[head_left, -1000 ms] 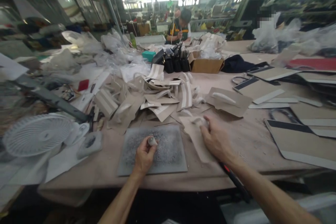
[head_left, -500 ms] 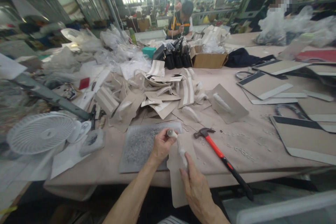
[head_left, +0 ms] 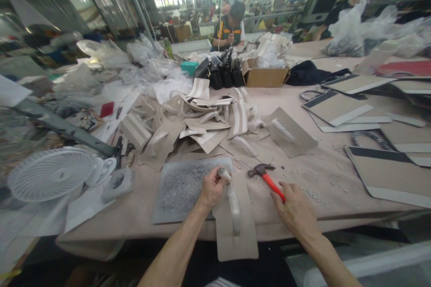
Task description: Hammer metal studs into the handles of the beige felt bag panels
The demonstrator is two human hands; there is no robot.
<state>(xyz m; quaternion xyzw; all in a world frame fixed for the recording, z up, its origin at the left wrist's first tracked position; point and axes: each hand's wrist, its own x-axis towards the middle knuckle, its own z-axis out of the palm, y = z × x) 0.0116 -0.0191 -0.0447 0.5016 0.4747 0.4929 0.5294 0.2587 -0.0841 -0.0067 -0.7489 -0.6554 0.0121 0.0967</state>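
Between the fingers of my left hand [head_left: 213,188] is a short pale rod with a round metal end [head_left: 223,173], held over the top of a beige panel [head_left: 247,228]. A wrapped handle [head_left: 235,210] is attached along the panel's middle, and the panel's lower end hangs past the table edge. Under my left hand lies a grey slab [head_left: 178,188] with a speckled, worn surface. My right hand [head_left: 298,210] is closed round the red grip of a claw hammer [head_left: 267,179]; the head rests on the table and the lower handle is hidden behind the hand.
Beyond the slab is a heap of beige panels with wrapped handles [head_left: 208,121]. Larger beige panels with dark strips [head_left: 387,179] lie to the right. A white fan [head_left: 50,175] stands left. Small pale rings [head_left: 311,195] are scattered on the right. A co-worker [head_left: 232,27] sits beyond the table.
My right hand has left the panel's handle, moved right and taken hold of the hammer's grip. My left hand stays at the panel's top with the rod.
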